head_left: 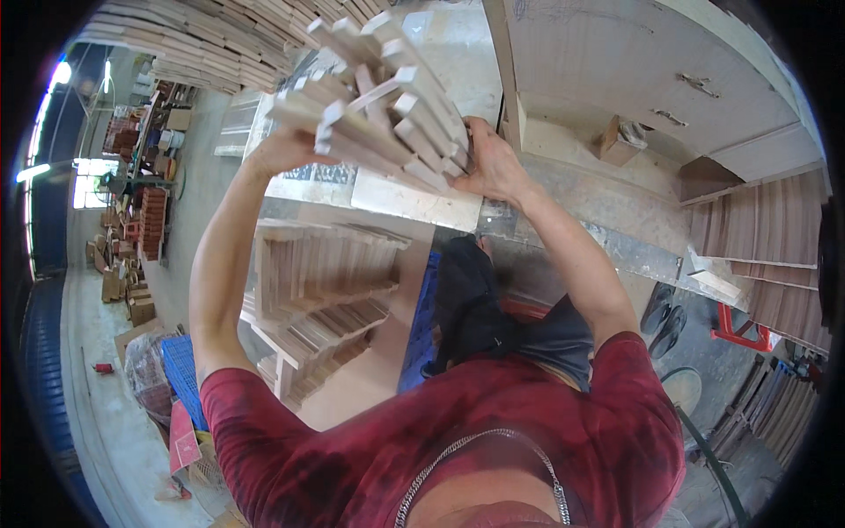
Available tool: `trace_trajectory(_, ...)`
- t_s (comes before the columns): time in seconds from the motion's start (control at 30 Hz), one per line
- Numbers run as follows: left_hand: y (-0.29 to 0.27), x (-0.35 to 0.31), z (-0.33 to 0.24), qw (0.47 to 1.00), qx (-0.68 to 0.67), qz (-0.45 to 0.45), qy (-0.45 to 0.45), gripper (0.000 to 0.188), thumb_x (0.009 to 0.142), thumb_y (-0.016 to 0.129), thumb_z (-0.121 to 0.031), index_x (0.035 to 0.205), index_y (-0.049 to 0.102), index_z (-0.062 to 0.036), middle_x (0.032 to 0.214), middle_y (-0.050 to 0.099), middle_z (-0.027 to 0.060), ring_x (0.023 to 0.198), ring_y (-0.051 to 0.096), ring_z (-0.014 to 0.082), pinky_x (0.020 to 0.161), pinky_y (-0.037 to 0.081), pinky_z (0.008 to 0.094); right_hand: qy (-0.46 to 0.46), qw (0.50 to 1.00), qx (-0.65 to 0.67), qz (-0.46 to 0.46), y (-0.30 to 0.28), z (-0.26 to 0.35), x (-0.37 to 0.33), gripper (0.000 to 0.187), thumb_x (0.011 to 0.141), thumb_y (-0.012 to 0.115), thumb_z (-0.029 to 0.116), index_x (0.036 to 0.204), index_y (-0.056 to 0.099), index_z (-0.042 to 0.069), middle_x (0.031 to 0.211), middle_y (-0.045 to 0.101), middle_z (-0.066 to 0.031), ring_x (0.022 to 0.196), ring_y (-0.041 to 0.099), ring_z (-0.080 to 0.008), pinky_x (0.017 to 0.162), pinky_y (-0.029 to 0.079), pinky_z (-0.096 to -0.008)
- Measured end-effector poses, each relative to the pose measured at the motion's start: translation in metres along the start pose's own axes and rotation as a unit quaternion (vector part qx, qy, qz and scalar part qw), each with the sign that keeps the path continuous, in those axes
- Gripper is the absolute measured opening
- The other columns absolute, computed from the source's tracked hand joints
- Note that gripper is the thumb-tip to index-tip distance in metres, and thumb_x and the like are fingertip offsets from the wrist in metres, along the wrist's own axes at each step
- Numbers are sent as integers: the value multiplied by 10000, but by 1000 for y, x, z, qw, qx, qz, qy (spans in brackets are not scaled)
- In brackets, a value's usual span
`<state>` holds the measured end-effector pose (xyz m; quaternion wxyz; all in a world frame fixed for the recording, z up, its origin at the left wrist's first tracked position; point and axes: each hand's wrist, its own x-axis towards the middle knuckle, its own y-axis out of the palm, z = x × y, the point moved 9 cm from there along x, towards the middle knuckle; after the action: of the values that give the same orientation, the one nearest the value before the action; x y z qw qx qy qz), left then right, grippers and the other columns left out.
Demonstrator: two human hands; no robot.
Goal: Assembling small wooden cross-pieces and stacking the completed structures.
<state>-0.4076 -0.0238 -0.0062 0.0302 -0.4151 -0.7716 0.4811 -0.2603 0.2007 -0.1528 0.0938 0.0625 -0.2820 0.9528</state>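
Between my two hands is a thick bundle of pale wooden strips (387,106), their cut ends uneven and pointing several ways. My left hand (295,150) grips the bundle's left side, with its fingertips hidden behind the wood. On the right side my right hand (495,160) presses against the strips, thumb and fingers wrapped round the edge. The bundle is held up above a worktable (414,201) with a worn, pale top.
Stacked wooden strips (321,273) stand below the table at left, beside a blue plastic crate (422,321). More wood is piled high at the back left (202,44). A large pale cabinet-like panel (651,70) rises at right, near a small wooden block (621,141).
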Motion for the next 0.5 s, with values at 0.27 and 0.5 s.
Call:
trace_trajectory(0.27,-4,-40,-8,977,-215,-3,8,901,743,684,104,1540,318,-104,1536,421,82,1414,401,226,1167,322,392,-80,995,-65,2,-17,48,-30,1156,701,838,406,1527,202,-92,1473,378,-358,1373,400,-481,1143,365,-460)
trace_trajectory(0.5,3,-111,-22,777,-528,-343,-2,750,997,553,-284,1584,167,-23,1543,381,210,1448,354,329,1197,277,445,-239,937,166,-192,-69,120,-1,937,898,607,438,1515,197,-137,1529,319,-360,1438,328,-468,1190,269,-440)
